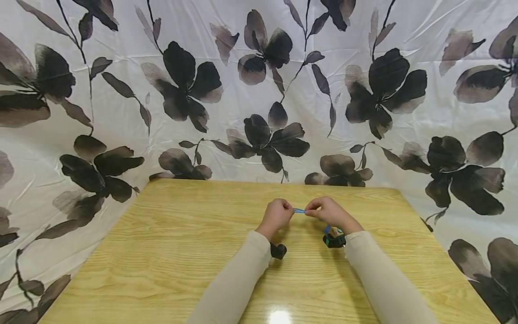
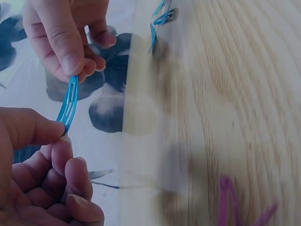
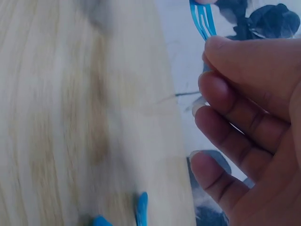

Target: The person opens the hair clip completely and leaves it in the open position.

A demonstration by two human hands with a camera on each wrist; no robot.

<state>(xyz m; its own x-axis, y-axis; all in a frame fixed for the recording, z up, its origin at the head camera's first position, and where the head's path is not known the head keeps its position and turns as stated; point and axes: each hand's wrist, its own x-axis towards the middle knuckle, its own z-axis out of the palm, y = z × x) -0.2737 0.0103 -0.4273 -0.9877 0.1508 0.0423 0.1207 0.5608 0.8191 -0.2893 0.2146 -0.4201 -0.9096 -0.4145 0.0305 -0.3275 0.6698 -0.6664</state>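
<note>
A blue snap hair clip (image 1: 299,210) is stretched between both hands, above the far half of the table. My left hand (image 1: 277,217) pinches one end between thumb and forefinger; its other fingers are curled loosely in the left wrist view. The opposite end is pinched by my right hand (image 1: 329,212), its thumb on the tip. Long slots run down the middle of the slightly bowed clip (image 2: 69,104). In the right wrist view only part of the clip (image 3: 202,20) shows at the top edge.
Wood-grain table (image 1: 182,234) ends at a floral cloth (image 1: 259,90) behind. Small blue pieces (image 2: 162,20) lie on the table near the right hand, and a purple piece (image 2: 227,202) shows low in the left wrist view. Black wrist devices (image 1: 278,251) sit under the sleeves.
</note>
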